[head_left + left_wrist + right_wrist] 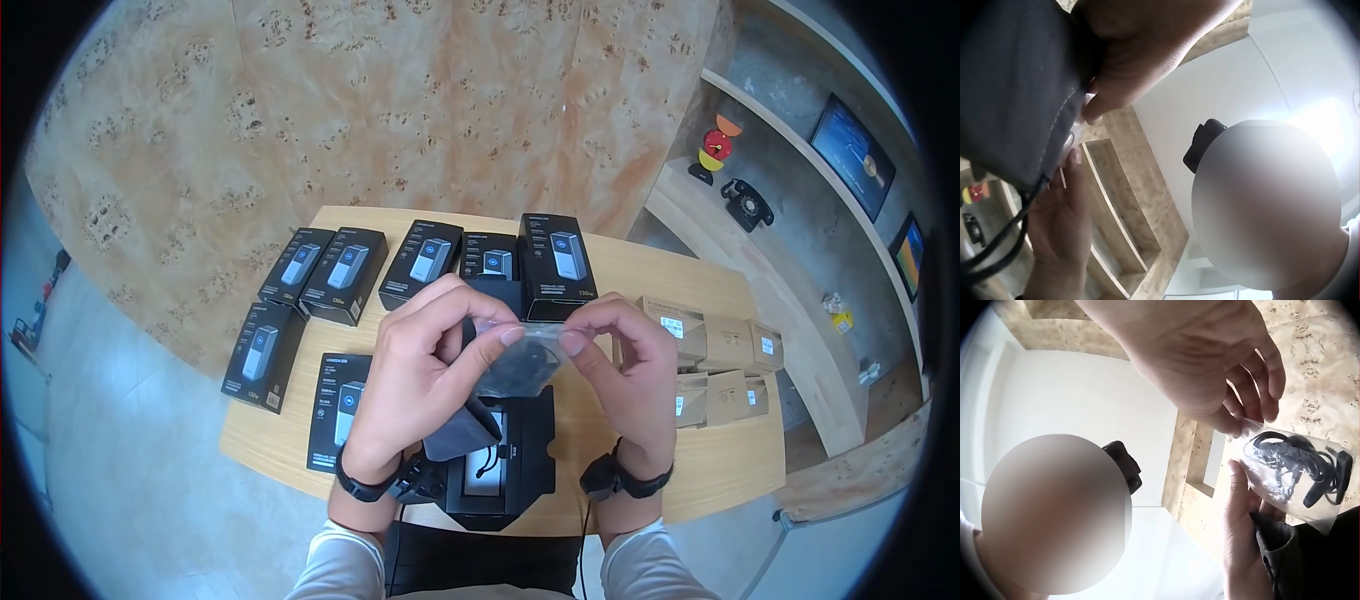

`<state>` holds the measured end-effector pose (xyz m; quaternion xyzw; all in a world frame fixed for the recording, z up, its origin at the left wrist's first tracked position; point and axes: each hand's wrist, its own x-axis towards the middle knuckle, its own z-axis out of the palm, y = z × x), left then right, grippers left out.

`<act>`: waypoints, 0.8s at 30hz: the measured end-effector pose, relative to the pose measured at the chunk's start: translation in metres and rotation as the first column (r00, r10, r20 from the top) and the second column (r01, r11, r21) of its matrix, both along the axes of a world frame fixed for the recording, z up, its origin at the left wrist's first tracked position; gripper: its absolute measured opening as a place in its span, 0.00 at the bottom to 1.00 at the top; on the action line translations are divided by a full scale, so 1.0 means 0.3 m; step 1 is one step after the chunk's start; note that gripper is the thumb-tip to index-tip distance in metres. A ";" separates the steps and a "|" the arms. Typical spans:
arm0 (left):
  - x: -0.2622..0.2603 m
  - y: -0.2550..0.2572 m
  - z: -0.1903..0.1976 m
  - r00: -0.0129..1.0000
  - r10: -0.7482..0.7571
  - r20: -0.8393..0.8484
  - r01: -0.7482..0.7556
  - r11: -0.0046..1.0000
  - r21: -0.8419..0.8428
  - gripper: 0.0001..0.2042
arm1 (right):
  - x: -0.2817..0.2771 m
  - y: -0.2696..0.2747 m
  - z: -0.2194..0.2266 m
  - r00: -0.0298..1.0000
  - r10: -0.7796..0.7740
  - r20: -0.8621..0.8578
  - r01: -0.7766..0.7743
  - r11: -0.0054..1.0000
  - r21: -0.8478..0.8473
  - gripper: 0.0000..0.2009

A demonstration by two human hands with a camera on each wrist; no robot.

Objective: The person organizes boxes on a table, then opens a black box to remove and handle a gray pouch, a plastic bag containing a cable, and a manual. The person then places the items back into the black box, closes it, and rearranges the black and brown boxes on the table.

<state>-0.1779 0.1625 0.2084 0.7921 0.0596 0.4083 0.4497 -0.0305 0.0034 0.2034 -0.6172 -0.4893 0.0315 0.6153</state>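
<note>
A clear plastic bag (522, 362) with a coiled black cable inside is stretched between both hands. The left hand (425, 360) pinches its upper left edge between thumb and index finger; the right hand (630, 372) pinches the upper right. In the right wrist view the black cable (1300, 464) and its plugs show through the bag. A dark grey pouch (463, 432) with a black cord hangs beneath the left palm, and fills much of the left wrist view (1016, 94). Below lies an opened black box (535, 455) with a white item (483, 475) inside.
Several black printed boxes (557, 262) stand or lie on the wooden table (720, 480), at the back and left. Several brown cartons (728, 342) sit at the right. Beyond the table, a shelf (820, 370) holds a black telephone (747, 204). A patterned wall (400, 100) rises behind.
</note>
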 end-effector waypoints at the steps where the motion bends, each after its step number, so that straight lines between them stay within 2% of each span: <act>1: -0.001 0.002 0.000 1.000 0.004 -0.006 -0.004 1.000 -0.005 0.06 | 0.002 -0.001 -0.001 1.000 -0.002 -0.008 0.002 1.000 0.002 0.06; 11: 0.012 -0.006 -0.013 0.998 0.048 0.031 -0.046 0.998 -0.041 0.07 | 0.000 -0.003 -0.005 0.999 -0.026 -0.043 0.027 1.000 0.014 0.06; 24: 0.014 0.002 -0.021 0.998 0.033 0.056 -0.030 0.998 -0.059 0.07 | 0.000 -0.004 -0.004 0.996 -0.020 -0.090 0.022 1.000 0.022 0.06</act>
